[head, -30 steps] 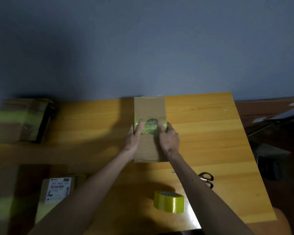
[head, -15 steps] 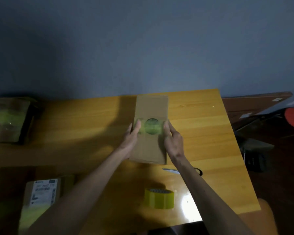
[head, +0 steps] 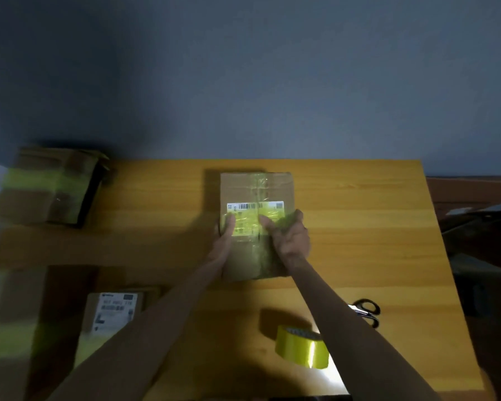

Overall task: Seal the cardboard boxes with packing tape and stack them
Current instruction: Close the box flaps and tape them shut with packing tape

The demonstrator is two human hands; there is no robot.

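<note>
Box [head: 243, 186]: flat on the middle of the table [head: 359, 227], label side up, yellow tape across the label and along the middle seam.
Left hand [head: 224, 235]: clamped on the left edge, thumb pressed on top.
Right hand [head: 291, 235]: clamped on the right edge, thumb on top, fingers curled over the side.
Tape roll [head: 301, 348]: yellow, near the front edge, well apart from Box.
Scissors [head: 366, 311]: beside the right forearm.
Taped box [head: 47, 186]: far left corner.
Labelled box [head: 113, 311]: lower left.

Yellow wooden table [head: 359, 215] against a blue-grey wall [head: 243, 82] (dimly lit).
</note>
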